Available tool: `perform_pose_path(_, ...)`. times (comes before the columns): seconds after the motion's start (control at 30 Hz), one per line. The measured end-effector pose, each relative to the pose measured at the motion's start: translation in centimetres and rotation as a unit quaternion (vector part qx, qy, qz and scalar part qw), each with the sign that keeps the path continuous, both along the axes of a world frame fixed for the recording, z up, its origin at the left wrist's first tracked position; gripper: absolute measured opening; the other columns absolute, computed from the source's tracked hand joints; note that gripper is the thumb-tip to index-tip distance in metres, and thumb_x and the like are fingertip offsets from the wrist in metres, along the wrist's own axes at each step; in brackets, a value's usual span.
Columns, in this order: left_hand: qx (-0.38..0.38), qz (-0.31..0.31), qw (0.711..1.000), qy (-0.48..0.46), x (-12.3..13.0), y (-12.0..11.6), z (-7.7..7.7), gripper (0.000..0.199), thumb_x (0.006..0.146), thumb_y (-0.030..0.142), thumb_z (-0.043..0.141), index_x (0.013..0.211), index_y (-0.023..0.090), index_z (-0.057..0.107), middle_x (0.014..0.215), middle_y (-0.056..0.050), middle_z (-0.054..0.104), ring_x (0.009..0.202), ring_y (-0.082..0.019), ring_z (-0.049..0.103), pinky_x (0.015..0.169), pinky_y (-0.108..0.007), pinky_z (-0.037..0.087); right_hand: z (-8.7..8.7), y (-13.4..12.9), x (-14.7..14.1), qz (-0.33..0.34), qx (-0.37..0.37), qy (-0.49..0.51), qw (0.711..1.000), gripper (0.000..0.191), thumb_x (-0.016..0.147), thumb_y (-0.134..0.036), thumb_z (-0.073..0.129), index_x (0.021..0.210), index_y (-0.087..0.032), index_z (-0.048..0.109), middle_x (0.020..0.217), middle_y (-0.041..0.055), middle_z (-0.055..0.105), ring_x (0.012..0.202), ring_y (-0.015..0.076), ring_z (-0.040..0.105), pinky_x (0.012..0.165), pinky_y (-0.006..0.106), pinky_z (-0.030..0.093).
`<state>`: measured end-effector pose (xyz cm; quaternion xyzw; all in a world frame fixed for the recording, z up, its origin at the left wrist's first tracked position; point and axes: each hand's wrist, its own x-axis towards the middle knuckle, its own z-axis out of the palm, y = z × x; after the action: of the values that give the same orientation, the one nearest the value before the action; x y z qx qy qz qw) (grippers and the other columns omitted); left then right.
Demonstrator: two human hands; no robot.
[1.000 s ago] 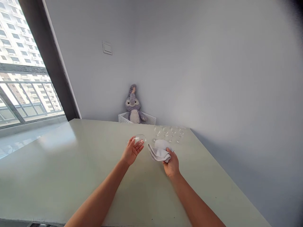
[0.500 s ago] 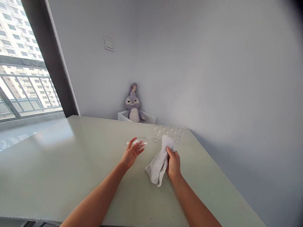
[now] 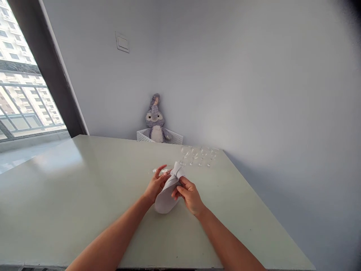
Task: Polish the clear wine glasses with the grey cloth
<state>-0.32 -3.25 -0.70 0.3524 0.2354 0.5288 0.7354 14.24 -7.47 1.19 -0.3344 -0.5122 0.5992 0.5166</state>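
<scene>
My left hand is closed around a clear stemmed wine glass, which lies on its side in the air with its foot pointing left. A white cloth covers the rim end of the glass and hangs down between my hands. My right hand grips the cloth from the right, its fingers bent against the fabric. The rim and part of the bowl are hidden behind cloth and fingers.
Several clear stemmed glasses stand in a row near the far right edge of the pale table. Behind the table a plush rabbit sits in a white perforated basket. Walls rise behind and to the right; a window is at left.
My right hand has moved left with the cloth, bringing it onto the rim end of the glass. My left hand stays on the glass. The camera view has shifted slightly.
</scene>
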Motion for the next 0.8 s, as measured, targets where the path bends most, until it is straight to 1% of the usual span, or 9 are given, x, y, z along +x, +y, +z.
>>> perform_pose_path(0.13, 0.024, -0.011, 1.0, 0.011, 0.6, -0.4, 0.0, 0.047, 0.071, 0.027, 0.064, 0.113, 0.025, 0.043, 0.109, -0.007, 0.059, 0.089, -0.017, 0.059, 0.08, -0.03, 0.044, -1.7, 1.1, 0.7, -0.137, 0.013, -0.057, 0.989, 0.009, 0.069, -0.021, 0.05, 0.075, -0.018, 0.056, 0.045, -0.0087, 0.037, 0.038, 0.0055, 0.032, 0.039, 0.018, 0.026)
perform_pose_path(0.23, 0.041, -0.01, 0.999, 0.016, 1.1, -0.6, -0.2, 0.045, 0.071, 0.024, 0.065, 0.111, 0.023, 0.044, 0.11, -0.009, 0.057, 0.098, -0.02, 0.056, 0.082, -0.031, 0.043, -2.0, 1.4, 0.9, -0.181, 0.009, -0.06, 0.981, 0.007, 0.068, -0.024, 0.053, 0.067, -0.017, 0.054, 0.047, -0.0076, 0.037, 0.041, 0.006, 0.034, 0.039, 0.018, 0.027)
perform_pose_path(0.3, 0.041, -0.003, 0.999, 0.013, 1.3, -0.7, 0.0, 0.045, 0.071, 0.025, 0.064, 0.111, 0.024, 0.043, 0.11, -0.009, 0.057, 0.099, -0.02, 0.055, 0.081, -0.031, 0.044, -1.5, 1.1, 0.6, -0.174, 0.024, -0.062, 0.983, 0.013, 0.072, -0.03, 0.052, 0.071, -0.017, 0.056, 0.05, -0.0057, 0.041, 0.045, 0.0076, 0.039, 0.041, 0.019, 0.033)
perform_pose_path(0.37, 0.035, 0.004, 0.999, 0.012, 1.3, -0.8, 0.2, 0.046, 0.072, 0.029, 0.063, 0.112, 0.025, 0.041, 0.107, -0.007, 0.058, 0.091, -0.018, 0.059, 0.076, -0.03, 0.045, -0.8, 0.4, 0.2, -0.142, 0.042, -0.062, 0.987, 0.023, 0.075, -0.035, 0.05, 0.088, -0.018, 0.059, 0.058, -0.0032, 0.049, 0.049, 0.0092, 0.044, 0.042, 0.02, 0.037)
perform_pose_path(0.43, 0.028, -0.001, 0.999, 0.024, 1.1, -0.9, 0.5, 0.047, 0.073, 0.034, 0.061, 0.114, 0.026, 0.039, 0.098, -0.005, 0.06, 0.073, -0.014, 0.061, 0.064, -0.027, 0.047, -0.1, -0.3, -0.1, -0.091, 0.039, -0.063, 0.993, 0.034, 0.075, -0.037, 0.052, 0.105, -0.021, 0.055, 0.069, -0.0009, 0.056, 0.055, 0.0116, 0.051, 0.043, 0.021, 0.041)
perform_pose_path(0.5, 0.031, -0.016, 0.998, 0.047, 1.0, -1.1, 0.5, 0.05, 0.074, 0.039, 0.058, 0.116, 0.026, 0.037, 0.087, -0.002, 0.061, 0.055, -0.01, 0.057, 0.053, -0.024, 0.044, 0.1, -0.7, -0.2, -0.041, 0.019, -0.07, 0.996, 0.043, 0.072, -0.036, 0.058, 0.112, -0.022, 0.051, 0.075, 0.0004, 0.06, 0.061, 0.0146, 0.057, 0.044, 0.022, 0.044)
perform_pose_path(0.6, 0.069, -0.043, 0.992, 0.097, 0.9, -1.3, 0.2, 0.051, 0.073, 0.041, 0.059, 0.116, 0.025, 0.038, 0.077, 0.001, 0.059, 0.042, -0.007, 0.05, 0.045, -0.022, 0.041, -0.6, -0.5, 0.0, -0.006, -0.006, -0.097, 0.995, 0.04, 0.068, -0.035, 0.063, 0.104, -0.019, 0.056, 0.065, -0.0002, 0.062, 0.057, 0.016, 0.06, 0.044, 0.023, 0.045)
perform_pose_path(0.7, 0.113, -0.057, 0.98, 0.152, 1.0, -1.3, -0.3, 0.049, 0.073, 0.038, 0.059, 0.116, 0.023, 0.04, 0.07, 0.003, 0.056, 0.04, -0.007, 0.048, 0.046, -0.023, 0.041, -1.7, 0.3, 0.3, -0.003, -0.022, -0.113, 0.993, 0.034, 0.067, -0.038, 0.064, 0.092, -0.016, 0.06, 0.055, -0.0008, 0.06, 0.051, 0.0151, 0.059, 0.041, 0.021, 0.044)
perform_pose_path(0.8, 0.137, -0.028, 0.974, 0.179, 0.9, -1.1, -0.2, 0.05, 0.073, 0.036, 0.06, 0.118, 0.022, 0.043, 0.079, -0.001, 0.059, 0.064, -0.013, 0.058, 0.064, -0.027, 0.046, -2.2, 1.0, 0.4, -0.01, -0.059, -0.042, 0.997, 0.034, 0.068, -0.041, 0.064, 0.088, -0.014, 0.06, 0.055, 0.0, 0.06, 0.049, 0.0144, 0.059, 0.041, 0.021, 0.043)
